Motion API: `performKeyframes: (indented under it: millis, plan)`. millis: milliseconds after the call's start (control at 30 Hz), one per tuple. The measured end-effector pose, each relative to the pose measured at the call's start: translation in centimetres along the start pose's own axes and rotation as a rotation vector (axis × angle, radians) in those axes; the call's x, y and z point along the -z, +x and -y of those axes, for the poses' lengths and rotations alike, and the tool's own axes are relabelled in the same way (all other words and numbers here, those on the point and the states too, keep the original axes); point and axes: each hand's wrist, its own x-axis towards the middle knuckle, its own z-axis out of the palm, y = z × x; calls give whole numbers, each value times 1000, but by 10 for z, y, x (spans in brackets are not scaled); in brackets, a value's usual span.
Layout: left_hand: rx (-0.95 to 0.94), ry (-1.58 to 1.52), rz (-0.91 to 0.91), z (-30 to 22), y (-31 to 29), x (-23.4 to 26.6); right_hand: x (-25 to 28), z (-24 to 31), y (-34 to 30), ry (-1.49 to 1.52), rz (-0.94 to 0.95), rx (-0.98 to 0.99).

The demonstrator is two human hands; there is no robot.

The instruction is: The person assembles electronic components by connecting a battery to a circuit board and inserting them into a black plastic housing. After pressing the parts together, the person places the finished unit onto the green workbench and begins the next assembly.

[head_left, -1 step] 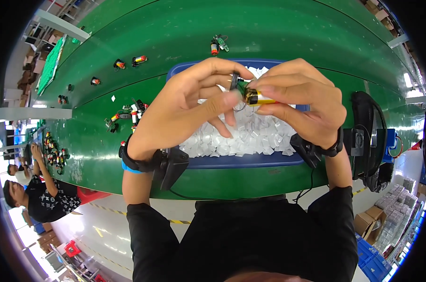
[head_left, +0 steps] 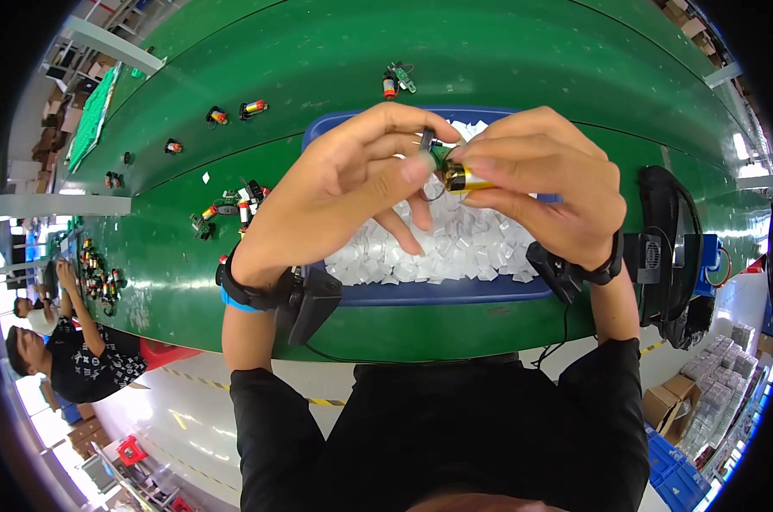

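Observation:
My left hand (head_left: 325,192) pinches a small black disc-like part (head_left: 426,141) between thumb and forefinger, its other fingers loosely spread. In my right hand (head_left: 561,175) is a yellow cylindrical battery (head_left: 461,177) with a dark band at its end, held between thumb and fingertips. Thin dark wires run between the black part and the battery; their ends are hidden by my fingers. Both hands are above a blue tray (head_left: 437,294) full of small white translucent pieces (head_left: 442,243).
Several battery assemblies (head_left: 244,207) lie left of the tray; another with a green circuit board (head_left: 403,78) lies beyond it. At right are a black bag (head_left: 659,213) and a grey box-shaped device (head_left: 651,256). A co-worker (head_left: 83,358) sits far left beside more assemblies (head_left: 105,286).
My left thumb has risen slightly toward the black part. The battery and right fingers have shifted a little to the left.

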Motion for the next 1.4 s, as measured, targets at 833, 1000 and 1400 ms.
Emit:
performKeyframes:
  millis: [833,1000,1400]
  plan:
    - [-163,210,-102,29,12,-2,-11,-13,-1,-391,-26,157]
    - [-85,102,-76,24,13,1,-12,-8,2,-412,-46,183]
    - [-221,-67,-117,31,14,-5,-1,16,6,-205,-139,-252]
